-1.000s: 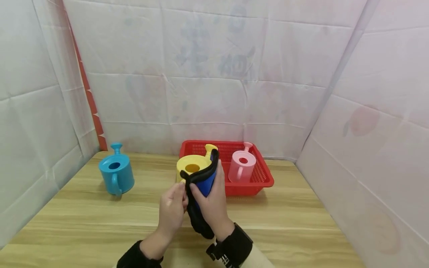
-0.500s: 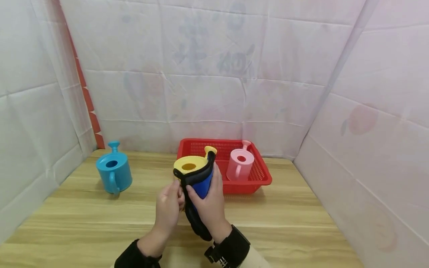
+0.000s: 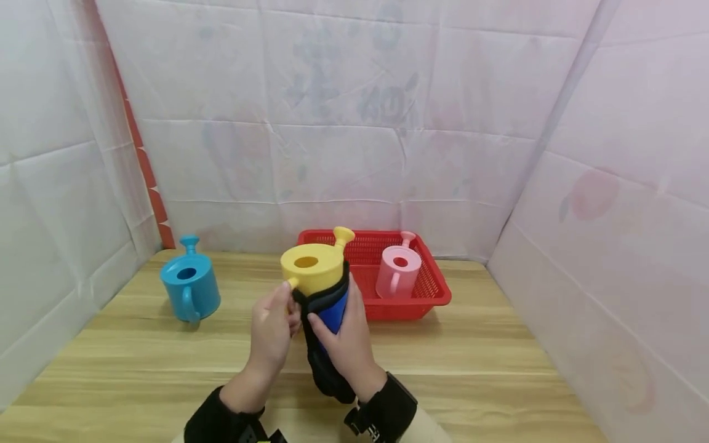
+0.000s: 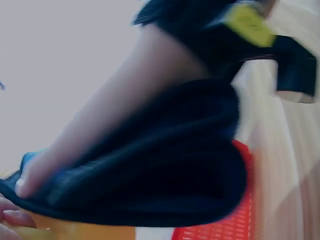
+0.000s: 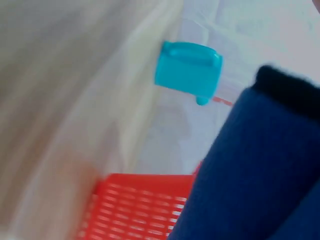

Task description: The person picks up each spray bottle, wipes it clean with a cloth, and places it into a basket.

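A yellow toy watering can (image 3: 312,277) stands upright in a blue fabric pouch (image 3: 333,312) with black edging, its top and spout above the rim. At the can's left side my left hand (image 3: 269,335) pinches its handle. My right hand (image 3: 350,344) grips the pouch from the right, thumb across the front. The pouch's black side (image 4: 165,165) fills much of the left wrist view, and its blue side (image 5: 260,165) covers the right of the right wrist view. The can's lower part is hidden inside the pouch.
Behind the hands, a red plastic basket (image 3: 437,298) stands on the wooden table (image 3: 476,369), holding a pink toy watering can (image 3: 400,274). A blue toy watering can (image 3: 191,286) stands at the left. White cloth walls (image 3: 343,166) enclose the table.
The yellow watering can has risen relative to the pouch, so more of its body shows above the rim. My left hand has shifted slightly left. The basket and other cans stay put.
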{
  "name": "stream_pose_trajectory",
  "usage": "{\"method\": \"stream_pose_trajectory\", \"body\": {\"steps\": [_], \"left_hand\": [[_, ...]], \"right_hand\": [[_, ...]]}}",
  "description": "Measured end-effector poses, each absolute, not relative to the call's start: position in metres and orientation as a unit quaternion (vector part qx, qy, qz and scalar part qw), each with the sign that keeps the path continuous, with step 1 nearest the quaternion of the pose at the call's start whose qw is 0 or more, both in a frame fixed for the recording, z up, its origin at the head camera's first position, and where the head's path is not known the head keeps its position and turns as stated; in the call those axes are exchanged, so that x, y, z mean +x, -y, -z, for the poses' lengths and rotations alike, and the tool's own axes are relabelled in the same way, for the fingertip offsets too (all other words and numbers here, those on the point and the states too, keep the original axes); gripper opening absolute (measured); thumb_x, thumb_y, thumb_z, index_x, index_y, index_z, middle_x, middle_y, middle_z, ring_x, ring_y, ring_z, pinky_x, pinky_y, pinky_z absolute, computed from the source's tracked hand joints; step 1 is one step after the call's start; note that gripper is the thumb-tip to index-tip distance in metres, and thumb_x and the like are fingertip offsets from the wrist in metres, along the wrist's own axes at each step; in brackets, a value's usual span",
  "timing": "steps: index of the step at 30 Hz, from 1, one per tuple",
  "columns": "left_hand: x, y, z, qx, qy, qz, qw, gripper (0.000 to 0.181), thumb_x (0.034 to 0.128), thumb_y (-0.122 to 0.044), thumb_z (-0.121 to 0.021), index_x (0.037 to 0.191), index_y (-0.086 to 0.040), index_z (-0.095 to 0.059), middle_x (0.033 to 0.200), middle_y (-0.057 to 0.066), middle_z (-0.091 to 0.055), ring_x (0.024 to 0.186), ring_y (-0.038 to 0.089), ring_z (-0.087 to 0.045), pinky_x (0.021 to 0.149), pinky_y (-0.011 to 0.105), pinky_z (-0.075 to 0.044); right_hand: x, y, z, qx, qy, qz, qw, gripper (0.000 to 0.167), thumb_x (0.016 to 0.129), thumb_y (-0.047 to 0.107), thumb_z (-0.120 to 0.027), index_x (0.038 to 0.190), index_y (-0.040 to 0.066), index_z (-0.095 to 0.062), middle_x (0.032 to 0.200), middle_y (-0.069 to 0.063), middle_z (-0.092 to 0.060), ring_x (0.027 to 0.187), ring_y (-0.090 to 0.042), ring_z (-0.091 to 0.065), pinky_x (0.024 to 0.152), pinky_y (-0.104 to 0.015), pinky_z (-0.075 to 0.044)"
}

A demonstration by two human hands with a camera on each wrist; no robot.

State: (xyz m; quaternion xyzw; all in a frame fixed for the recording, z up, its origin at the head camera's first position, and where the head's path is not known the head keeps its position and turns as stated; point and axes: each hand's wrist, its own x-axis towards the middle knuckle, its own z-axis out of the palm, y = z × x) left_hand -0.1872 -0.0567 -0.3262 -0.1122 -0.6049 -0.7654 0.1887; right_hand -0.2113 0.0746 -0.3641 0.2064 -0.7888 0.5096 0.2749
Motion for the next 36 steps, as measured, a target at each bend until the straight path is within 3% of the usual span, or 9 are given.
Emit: {"method": "stream_pose_trajectory", "body": {"steps": [8,15,22,30,36], "left_hand": [[-0.181,0.047,0.335,-0.147,0.644,0.731,0.169,0.044,0.1014,-0.024,-0.038,0.065,0.0,-0.038,0.05,0.003,-0.034,0.041,0.011,-0.033,0.038,0.023,-0.027],[-0.179,0.046,0.335,-0.128,0.638,0.743,0.157,0.045,0.1015,-0.026,-0.038,0.067,0.002,-0.038,0.049,0.002,-0.033,0.041,0.011,-0.032,0.038,0.022,-0.028],[-0.181,0.053,0.327,-0.091,0.599,0.779,0.16,0.047,0.1011,-0.03,-0.038,0.066,0.002,-0.035,0.047,0.0,-0.031,0.041,0.012,-0.031,0.041,0.024,-0.027],[-0.185,0.061,0.32,-0.043,0.568,0.804,0.171,0.044,0.1001,-0.029,-0.04,0.064,-0.005,-0.039,0.05,-0.001,-0.03,0.042,0.01,-0.031,0.042,0.022,-0.029],[-0.184,0.06,0.323,-0.073,0.583,0.791,0.172,0.041,0.1004,-0.025,-0.04,0.066,-0.003,-0.039,0.052,-0.002,-0.032,0.042,0.009,-0.031,0.042,0.021,-0.028]], "right_hand": [[-0.216,-0.082,0.34,0.206,0.734,-0.581,0.285,0.077,0.085,0.031,-0.065,0.146,0.023,-0.019,0.128,-0.003,-0.043,0.109,-0.018,-0.046,0.086,-0.041,-0.046],[-0.212,-0.081,0.349,0.21,0.728,-0.587,0.285,0.081,0.083,0.024,-0.068,0.147,0.021,-0.017,0.134,-0.003,-0.039,0.115,-0.019,-0.043,0.09,-0.045,-0.042],[-0.207,-0.076,0.364,0.204,0.766,-0.543,0.275,0.084,0.083,0.034,-0.069,0.147,0.023,-0.016,0.139,0.001,-0.035,0.118,-0.015,-0.04,0.095,-0.047,-0.039],[-0.202,-0.07,0.378,0.189,0.803,-0.504,0.255,0.088,0.082,0.043,-0.067,0.148,0.018,-0.015,0.146,-0.003,-0.028,0.124,-0.021,-0.036,0.097,-0.052,-0.035],[-0.202,-0.072,0.381,0.189,0.797,-0.513,0.256,0.089,0.082,0.041,-0.069,0.148,0.017,-0.014,0.145,-0.004,-0.028,0.124,-0.021,-0.036,0.098,-0.052,-0.035]]}}
